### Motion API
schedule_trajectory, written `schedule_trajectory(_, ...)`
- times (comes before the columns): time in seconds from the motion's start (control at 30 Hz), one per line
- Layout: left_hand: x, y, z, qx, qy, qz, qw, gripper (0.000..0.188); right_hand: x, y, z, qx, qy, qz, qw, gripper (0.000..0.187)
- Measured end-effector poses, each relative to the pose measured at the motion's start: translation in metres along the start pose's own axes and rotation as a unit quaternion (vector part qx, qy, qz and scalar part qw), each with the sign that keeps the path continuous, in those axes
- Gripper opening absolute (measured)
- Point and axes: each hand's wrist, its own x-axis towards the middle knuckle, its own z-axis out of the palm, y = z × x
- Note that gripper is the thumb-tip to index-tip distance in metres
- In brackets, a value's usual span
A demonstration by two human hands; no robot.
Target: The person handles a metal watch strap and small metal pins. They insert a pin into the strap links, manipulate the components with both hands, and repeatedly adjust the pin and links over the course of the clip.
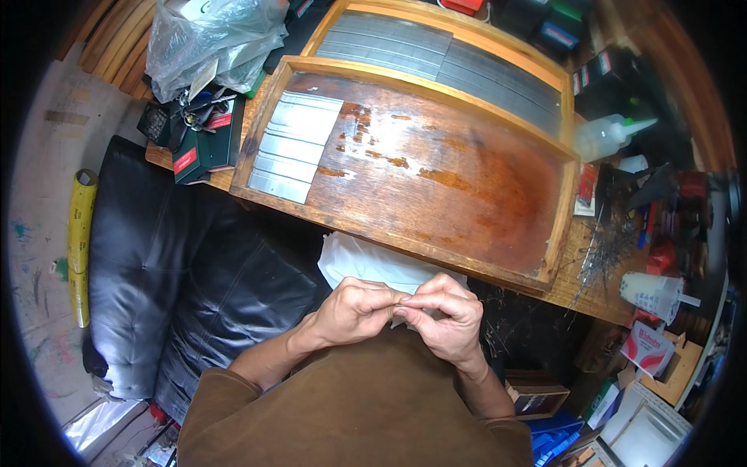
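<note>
My left hand (354,311) and my right hand (445,315) meet in front of my chest, fingertips pinched together on something very small that I cannot make out. A white cloth or paper (366,263) lies just beyond them, under the table edge. Above it sits a shallow wooden tray (257,128) with a worn brown bottom. Several flat grey metal strips (292,144) lie side by side in the tray's left end. A second wooden tray (537,62) behind it holds long grey metal strips (436,54).
A black cushioned seat (179,265) is at my left. A plastic bag (214,39) and dark green boxes (206,144) sit at the table's left end. A squeeze bottle (607,134), thin wires (603,253), a white cup (654,292) and small boxes crowd the right side.
</note>
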Motion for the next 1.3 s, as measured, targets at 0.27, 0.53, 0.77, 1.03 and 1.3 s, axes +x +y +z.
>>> schedule_trajectory(0.27, 0.001, 0.001, 0.0, -0.007, 0.002, -0.005, 1.0, 0.027, 0.001, 0.0, -0.001, 0.0, -0.002, 0.001, 1.0, 0.016)
schedule_trajectory(0.53, 0.002, 0.002, 0.0, 0.002, 0.003, -0.002, 1.0, 0.027, 0.003, -0.004, 0.0, -0.006, 0.008, 0.005, 1.0, 0.02)
schedule_trajectory(0.77, 0.003, 0.005, 0.001, -0.015, 0.012, -0.008, 1.0, 0.026, 0.004, -0.006, -0.002, -0.01, 0.007, -0.008, 1.0, 0.014)
schedule_trajectory(1.03, 0.004, 0.008, -0.002, 0.005, -0.008, -0.022, 1.0, 0.021, 0.001, -0.01, 0.001, -0.027, -0.001, 0.015, 1.0, 0.015)
schedule_trajectory(1.3, 0.003, 0.01, -0.001, -0.004, -0.007, -0.026, 1.0, 0.021, -0.001, -0.007, 0.0, -0.066, 0.007, -0.039, 0.997, 0.015)
